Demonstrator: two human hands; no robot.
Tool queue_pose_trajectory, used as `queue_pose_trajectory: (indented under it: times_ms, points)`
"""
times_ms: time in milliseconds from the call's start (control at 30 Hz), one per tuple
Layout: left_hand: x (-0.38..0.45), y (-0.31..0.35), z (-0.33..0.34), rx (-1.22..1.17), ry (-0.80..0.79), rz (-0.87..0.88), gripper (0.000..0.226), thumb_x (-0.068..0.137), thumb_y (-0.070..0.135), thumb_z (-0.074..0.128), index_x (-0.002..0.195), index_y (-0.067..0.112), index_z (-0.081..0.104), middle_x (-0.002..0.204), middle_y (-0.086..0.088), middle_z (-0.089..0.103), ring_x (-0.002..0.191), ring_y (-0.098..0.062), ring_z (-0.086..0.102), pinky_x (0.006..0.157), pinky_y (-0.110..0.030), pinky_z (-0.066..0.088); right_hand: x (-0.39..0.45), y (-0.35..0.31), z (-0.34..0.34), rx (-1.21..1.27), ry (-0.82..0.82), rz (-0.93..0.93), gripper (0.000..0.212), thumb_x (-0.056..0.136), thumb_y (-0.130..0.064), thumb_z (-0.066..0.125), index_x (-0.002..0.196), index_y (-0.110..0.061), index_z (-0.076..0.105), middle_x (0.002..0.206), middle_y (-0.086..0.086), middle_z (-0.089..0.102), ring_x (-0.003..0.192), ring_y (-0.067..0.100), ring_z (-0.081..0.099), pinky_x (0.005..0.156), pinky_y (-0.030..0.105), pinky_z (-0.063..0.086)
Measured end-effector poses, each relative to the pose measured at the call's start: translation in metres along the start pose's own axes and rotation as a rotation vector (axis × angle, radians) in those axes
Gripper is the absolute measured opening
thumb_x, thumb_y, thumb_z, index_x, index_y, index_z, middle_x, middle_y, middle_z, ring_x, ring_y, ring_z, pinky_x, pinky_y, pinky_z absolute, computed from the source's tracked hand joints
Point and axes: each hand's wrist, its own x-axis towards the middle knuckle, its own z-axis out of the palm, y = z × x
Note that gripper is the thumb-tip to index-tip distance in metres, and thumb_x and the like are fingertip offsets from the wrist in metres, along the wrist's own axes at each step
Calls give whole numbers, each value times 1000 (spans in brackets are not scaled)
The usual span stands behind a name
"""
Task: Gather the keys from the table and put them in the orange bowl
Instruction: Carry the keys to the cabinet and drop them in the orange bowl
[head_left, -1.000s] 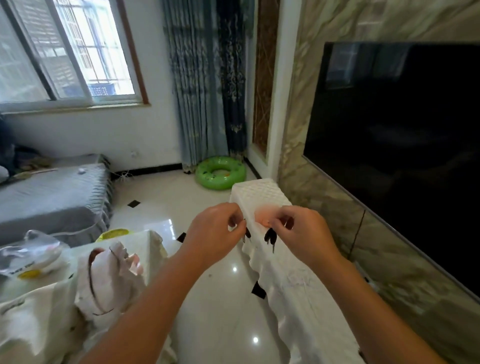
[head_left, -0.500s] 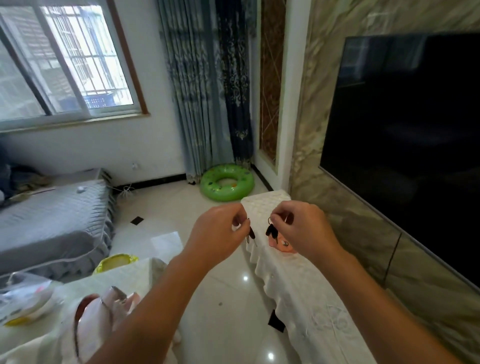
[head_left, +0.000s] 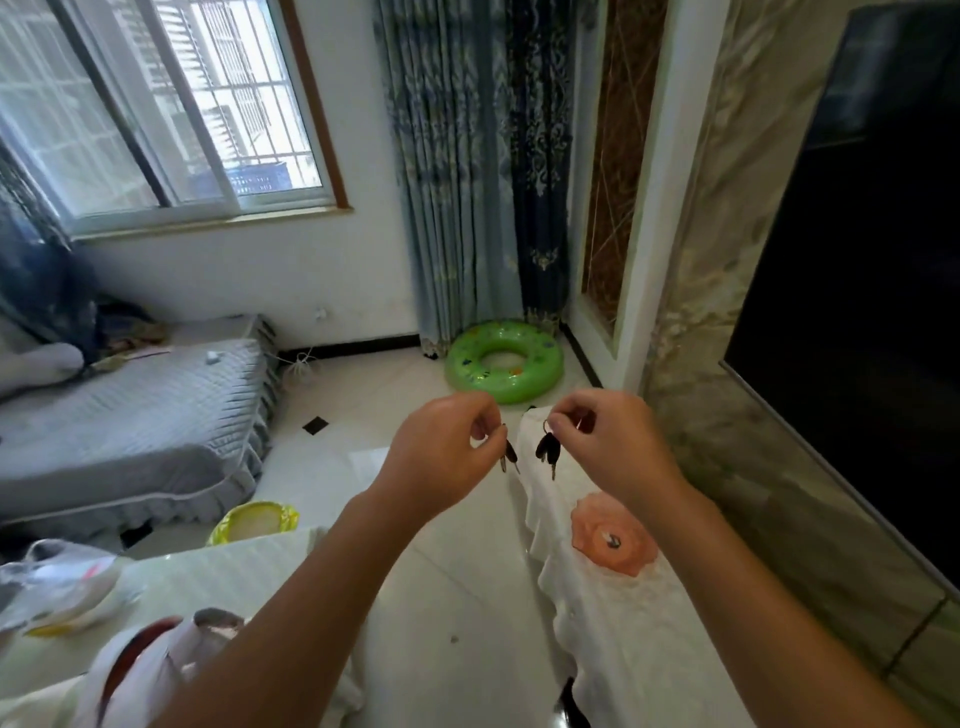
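Both bunches are up off the table — the left hand pinches one set of keys, the right hand another set. The orange bowl sits below the right grip; the next move, I judge, is to lower and release — one key-like piece already lies in it.

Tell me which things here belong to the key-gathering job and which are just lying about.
Part of the job:
left hand holding keys
right hand holding a key bunch
orange bowl
cloth-covered table

Lying about:
green swim ring
grey bed
yellow bag
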Motion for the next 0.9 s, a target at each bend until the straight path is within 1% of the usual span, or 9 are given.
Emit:
queue_pose_trajectory:
  times_ms: [67, 200, 300, 400, 500, 600, 733, 900]
  points:
    - [22, -3, 13, -3, -22, 6, 11, 86, 33, 60, 82, 23, 63, 78, 9, 66, 76, -11, 61, 72, -40, 53, 18, 14, -2, -2, 4, 8, 8, 85, -27, 67, 79, -26, 73, 66, -15, 65, 64, 5, 59, 63, 37, 53]
    - [77, -7, 47, -39, -58, 52, 10, 86, 33, 60, 81, 24, 63, 77, 10, 66, 75, -10, 60, 70, -39, 52, 50, 51, -5, -36, 53, 58, 9, 84, -28, 67, 77, -27, 72, 62, -19, 62, 61, 2, 57, 57, 29, 49]
    - [122, -12, 76, -84, -95, 91, 8, 85, 33, 61, 80, 27, 62, 77, 11, 66, 75, -6, 59, 69, -36, 52, 74, 82, -4, -54, 89, 140, 10, 83, -28, 67, 74, -29, 71, 59, -21, 61, 59, 3, 57, 52, 23, 41]
    - [166, -27, 106, -129, -150, 152, 9, 85, 33, 61, 82, 25, 63, 78, 11, 65, 75, -7, 59, 70, -37, 52, 102, 112, 4, -88, 109, 239, 9, 85, -29, 67, 77, -30, 71, 61, -18, 63, 59, 3, 59, 51, 25, 45]
    - [213, -48, 132, -169, -238, 202, 8, 87, 33, 61, 84, 26, 63, 79, 12, 65, 76, -5, 60, 71, -36, 54, 134, 134, 17, -88, 140, 337, 11, 87, -26, 67, 78, -31, 71, 64, -16, 64, 60, 3, 59, 53, 21, 44]
    - [260, -70, 157, -218, -326, 229, 7, 86, 30, 62, 82, 24, 64, 78, 11, 66, 76, -7, 62, 72, -38, 54, 160, 152, 31, -121, 166, 456, 10, 87, -26, 67, 81, -31, 71, 66, -17, 64, 61, 1, 59, 53, 16, 40]
    - [306, -79, 193, -266, -443, 292, 8, 84, 30, 62, 79, 24, 64, 77, 10, 67, 75, -8, 63, 71, -39, 54, 171, 172, 37, -161, 210, 597, 10, 86, -29, 67, 78, -34, 69, 64, -20, 62, 62, 0, 58, 54, 18, 39]
    - [322, -73, 242, -367, -529, 307, 9, 84, 32, 61, 76, 29, 60, 74, 13, 66, 74, -4, 62, 68, -35, 53, 168, 195, 38, -214, 241, 748, 14, 82, -28, 65, 71, -37, 67, 62, -21, 62, 62, -1, 57, 50, 18, 39]
